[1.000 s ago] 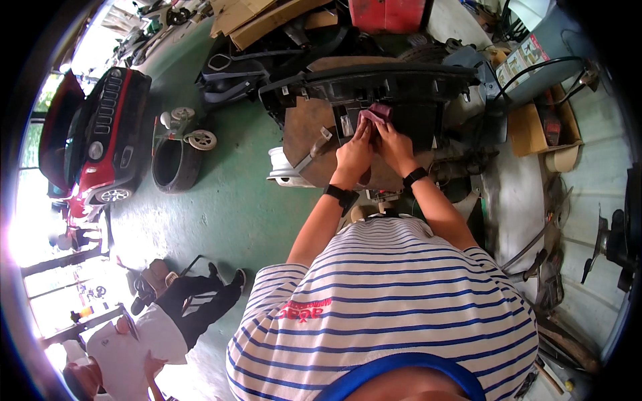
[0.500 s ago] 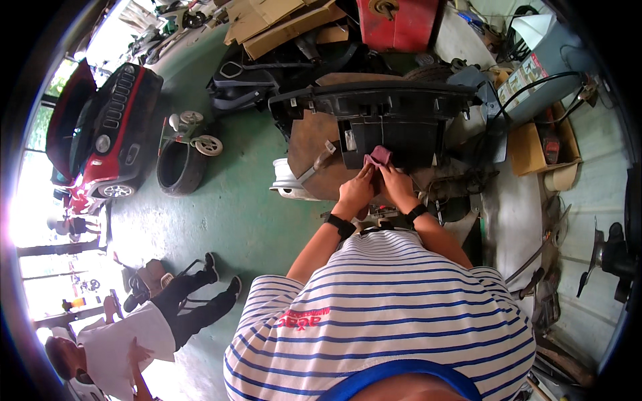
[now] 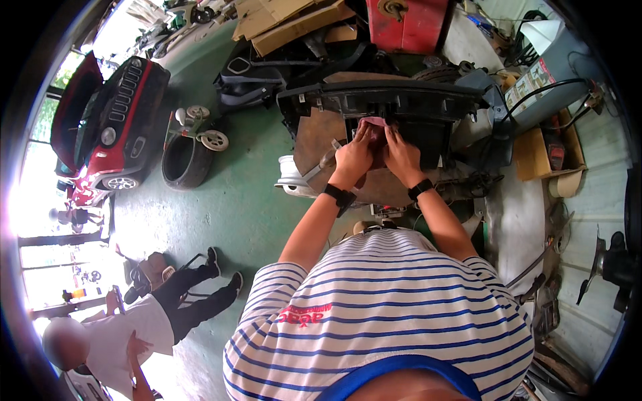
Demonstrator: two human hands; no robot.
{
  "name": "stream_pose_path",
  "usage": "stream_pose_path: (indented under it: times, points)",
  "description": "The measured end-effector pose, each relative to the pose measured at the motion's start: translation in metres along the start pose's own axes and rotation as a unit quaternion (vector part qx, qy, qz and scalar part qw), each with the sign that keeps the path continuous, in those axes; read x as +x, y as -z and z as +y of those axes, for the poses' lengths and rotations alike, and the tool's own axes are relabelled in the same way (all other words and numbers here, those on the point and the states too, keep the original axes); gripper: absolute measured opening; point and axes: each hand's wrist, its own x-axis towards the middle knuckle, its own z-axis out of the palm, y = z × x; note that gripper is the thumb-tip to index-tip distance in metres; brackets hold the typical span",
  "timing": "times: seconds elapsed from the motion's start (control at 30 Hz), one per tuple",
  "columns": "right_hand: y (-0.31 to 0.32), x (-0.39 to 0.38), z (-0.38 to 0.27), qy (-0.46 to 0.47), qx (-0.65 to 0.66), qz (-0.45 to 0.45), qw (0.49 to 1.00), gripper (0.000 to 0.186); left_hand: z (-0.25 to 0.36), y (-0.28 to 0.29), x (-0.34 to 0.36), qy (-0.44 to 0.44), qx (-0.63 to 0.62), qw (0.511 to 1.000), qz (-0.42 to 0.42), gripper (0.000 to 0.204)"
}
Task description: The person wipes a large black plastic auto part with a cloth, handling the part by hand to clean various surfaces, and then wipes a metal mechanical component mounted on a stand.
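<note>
My left hand [image 3: 354, 155] and my right hand [image 3: 402, 155] grip a crumpled pink-maroon cloth [image 3: 376, 139] between them, fingers pressed on it against a black plastic panel [image 3: 431, 137]. This panel hangs below a long black moulded rail [image 3: 418, 93] and lies over a brown board [image 3: 311, 127]. A metal tool or bar [image 3: 315, 170], too small to identify, rests on the board just left of my left hand. Dark bands circle both my wrists.
Cardboard sheets [image 3: 287, 20] and a red cabinet [image 3: 404, 30] stand beyond; an open box [image 3: 535, 160] is right. Left are a red-and-black car [image 3: 114, 127], a loose tyre [image 3: 177, 177] and a white wheel rim [image 3: 291, 184]. A person in white [image 3: 127, 334] is at lower left.
Half a second ago my hands and the cloth were lower on the panel, nearer my body; they have moved up toward the rail. The view has shifted slightly.
</note>
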Motion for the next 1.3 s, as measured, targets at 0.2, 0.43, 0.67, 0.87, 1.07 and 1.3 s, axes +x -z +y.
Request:
stream_pose_path:
  times: [0.2, 0.43, 0.67, 0.87, 1.07, 1.3]
  points:
    - [0.005, -0.003, 0.02, -0.016, 0.02, -0.001, 1.0, 0.051, 0.012, -0.007, 0.009, -0.04, -0.03, 0.999, -0.002, 0.059]
    - [0.009, 0.01, 0.0, 0.031, 0.008, -0.059, 0.998, 0.06, 0.005, -0.038, 0.016, -0.06, 0.029, 0.996, 0.066, 0.064]
    - [-0.011, -0.002, -0.002, -0.034, -0.049, 0.005, 0.998, 0.059, 0.015, -0.028, 0.014, -0.09, 0.048, 0.99, 0.098, 0.055]
    - [-0.017, -0.014, 0.006, -0.028, -0.034, -0.043, 0.998, 0.056, 0.015, -0.036, 0.007, -0.069, 0.039, 0.993, 0.093, 0.051]
    - [-0.021, -0.021, 0.004, -0.026, -0.035, -0.038, 0.998, 0.054, 0.015, -0.043, 0.0, -0.08, 0.053, 0.991, 0.095, 0.055]
    - [-0.02, -0.053, -0.004, -0.031, -0.104, -0.096, 0.989, 0.052, 0.012, -0.059, -0.039, -0.077, 0.084, 0.993, 0.012, 0.06]
